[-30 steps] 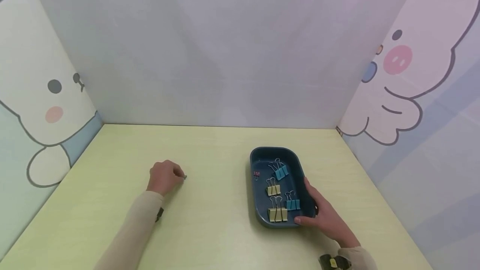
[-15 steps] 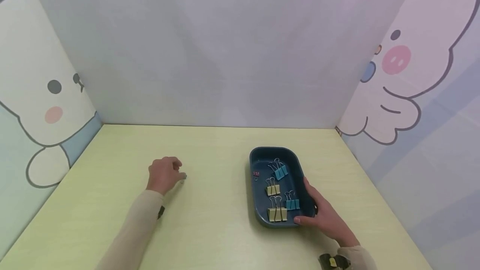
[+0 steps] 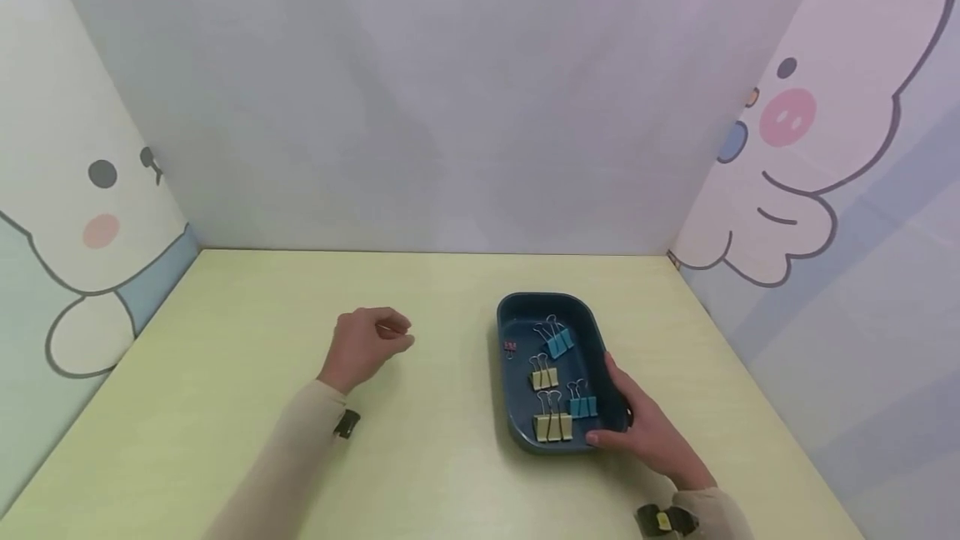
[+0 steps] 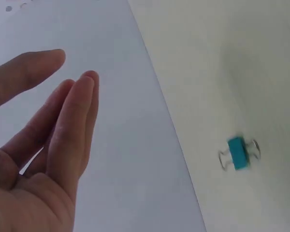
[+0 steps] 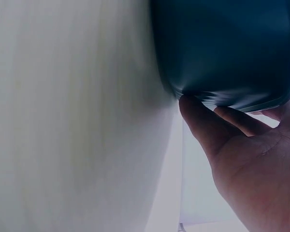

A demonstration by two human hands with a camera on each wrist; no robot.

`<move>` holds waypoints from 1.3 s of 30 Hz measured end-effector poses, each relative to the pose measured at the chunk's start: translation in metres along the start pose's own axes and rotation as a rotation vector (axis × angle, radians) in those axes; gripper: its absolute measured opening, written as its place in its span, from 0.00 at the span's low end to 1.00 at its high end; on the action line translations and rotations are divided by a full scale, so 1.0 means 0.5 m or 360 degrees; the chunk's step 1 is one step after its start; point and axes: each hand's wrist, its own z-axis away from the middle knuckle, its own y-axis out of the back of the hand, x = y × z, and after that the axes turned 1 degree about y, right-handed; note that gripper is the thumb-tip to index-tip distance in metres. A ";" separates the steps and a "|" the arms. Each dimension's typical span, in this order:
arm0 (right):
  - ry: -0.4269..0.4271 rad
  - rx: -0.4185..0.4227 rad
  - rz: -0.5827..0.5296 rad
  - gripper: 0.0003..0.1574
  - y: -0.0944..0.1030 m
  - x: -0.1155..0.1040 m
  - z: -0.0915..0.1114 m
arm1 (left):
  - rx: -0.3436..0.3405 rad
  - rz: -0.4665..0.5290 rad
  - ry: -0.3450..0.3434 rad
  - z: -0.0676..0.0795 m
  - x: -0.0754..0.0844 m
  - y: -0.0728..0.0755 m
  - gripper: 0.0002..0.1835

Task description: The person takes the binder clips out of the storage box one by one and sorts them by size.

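My left hand (image 3: 367,347) hovers over the left-middle of the table, tilted, with thumb and fingers apart. In the left wrist view nothing lies between its fingers (image 4: 70,130). A small teal binder clip (image 4: 239,152) with wire handles spread shows against the pale tabletop there, apart from the hand; the head view does not show it. On the right, my right hand (image 3: 652,432) grips the near right corner of a dark blue tray (image 3: 507,407), thumb over the rim. Its fingers press the outer wall in the right wrist view.
Inside the tray lie two yellow binder clips (image 3: 553,427), two blue binder clips (image 3: 558,343) and a tiny pink clip (image 3: 510,347). The pale yellow table (image 3: 442,473) meets a grey back wall (image 3: 435,107) and cartoon-printed side panels (image 3: 810,223).
The left hand, earlier with a small thing at its fingertips, has opened its fingers and shifted right and slightly up. The right hand and tray hold still.
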 end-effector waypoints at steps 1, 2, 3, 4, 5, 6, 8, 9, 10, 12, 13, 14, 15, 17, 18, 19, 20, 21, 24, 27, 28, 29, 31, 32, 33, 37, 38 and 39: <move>-0.0005 0.0002 0.0000 0.73 0.000 0.000 0.000 | -0.0030 0.0047 -0.0013 -0.001 0.010 -0.007 0.07; -0.0012 0.0001 0.0000 0.73 0.000 -0.001 0.001 | -0.0057 0.0091 -0.0022 -0.001 0.021 -0.015 0.07; -0.0012 0.0003 -0.0004 0.73 0.000 -0.001 0.001 | -0.0085 0.0133 -0.0027 -0.002 0.031 -0.023 0.07; -0.0015 0.0002 -0.0004 0.73 0.000 -0.001 0.001 | -0.0110 0.0172 -0.0032 -0.002 0.041 -0.031 0.07; -0.0020 0.0001 -0.0005 0.73 0.000 -0.001 0.001 | -0.0137 0.0204 -0.0040 -0.004 0.051 -0.038 0.07; -0.0022 0.0001 -0.0006 0.73 0.000 -0.001 0.001 | -0.0159 0.0238 -0.0048 -0.005 0.060 -0.046 0.07; -0.0024 0.0001 -0.0003 0.73 0.000 -0.001 0.001 | -0.0197 0.0281 -0.0066 -0.011 0.078 -0.059 0.07; -0.0022 0.0001 -0.0009 0.73 0.000 -0.001 0.001 | -0.0212 0.0292 -0.0073 -0.015 0.086 -0.066 0.07; -0.0019 0.0001 -0.0010 0.73 0.000 -0.001 0.000 | -0.0227 0.0304 -0.0077 -0.020 0.093 -0.073 0.08; -0.0006 0.0003 -0.0020 0.73 0.000 0.000 0.000 | -0.0264 0.0320 -0.0081 -0.031 0.105 -0.087 0.09; 0.0003 0.0005 -0.0023 0.73 0.000 0.001 0.000 | -0.0286 0.0325 -0.0086 -0.037 0.110 -0.094 0.09; 0.0008 0.0007 -0.0024 0.73 0.000 0.001 -0.001 | -0.0315 0.0339 -0.0088 -0.042 0.116 -0.101 0.10; 0.0012 0.0008 -0.0024 0.73 -0.001 0.001 0.000 | -0.0344 0.0355 -0.0091 -0.047 0.121 -0.108 0.11; 0.0012 0.0012 -0.0021 0.73 0.000 0.001 -0.001 | -0.0410 0.0387 -0.0109 -0.057 0.133 -0.122 0.12; 0.0013 0.0015 -0.0024 0.73 0.000 0.001 -0.001 | -0.0443 0.0401 -0.0117 -0.061 0.139 -0.129 0.12; 0.0014 0.0016 -0.0025 0.73 0.000 0.001 -0.001 | -0.0477 0.0418 -0.0118 -0.065 0.145 -0.136 0.12; 0.0011 0.0015 -0.0026 0.73 -0.001 0.001 0.000 | -0.0510 0.0433 -0.0118 -0.068 0.152 -0.143 0.13; 0.0011 0.0016 -0.0031 0.73 -0.001 0.001 0.000 | -0.0535 0.0443 -0.0124 -0.072 0.157 -0.151 0.13; 0.0018 0.0020 -0.0034 0.72 -0.001 0.002 0.000 | -0.0601 0.0447 -0.0121 -0.081 0.175 -0.175 0.13; 0.0004 0.0014 -0.0024 0.72 -0.001 0.002 0.000 | -0.0631 0.0380 -0.0123 -0.092 0.191 -0.201 0.13; -0.0011 0.0011 -0.0021 0.72 -0.002 0.003 0.000 | -0.0640 0.0341 -0.0111 -0.094 0.196 -0.208 0.13; -0.0026 0.0003 -0.0019 0.73 -0.002 0.003 0.000 | -0.0647 0.0302 -0.0100 -0.096 0.200 -0.216 0.12; -0.0067 -0.0013 -0.0027 0.73 -0.003 0.003 0.000 | -0.0657 0.0208 -0.0086 -0.098 0.207 -0.229 0.10; -0.0088 -0.0019 -0.0029 0.73 -0.004 0.004 0.000 | -0.0664 0.0159 -0.0083 -0.098 0.211 -0.235 0.09; -0.0103 -0.0022 -0.0036 0.73 -0.004 0.004 0.000 | -0.0669 0.0119 -0.0082 -0.098 0.215 -0.239 0.09; -0.0099 -0.0017 -0.0059 0.72 -0.007 0.006 0.000 | -0.0661 0.0004 -0.0099 -0.102 0.226 -0.252 0.07; -0.0098 -0.0015 -0.0062 0.72 -0.007 0.006 -0.001 | -0.0658 -0.0017 -0.0105 -0.104 0.228 -0.254 0.07; -0.0096 -0.0015 -0.0068 0.72 -0.007 0.007 -0.001 | -0.0651 -0.0034 -0.0107 -0.106 0.229 -0.256 0.07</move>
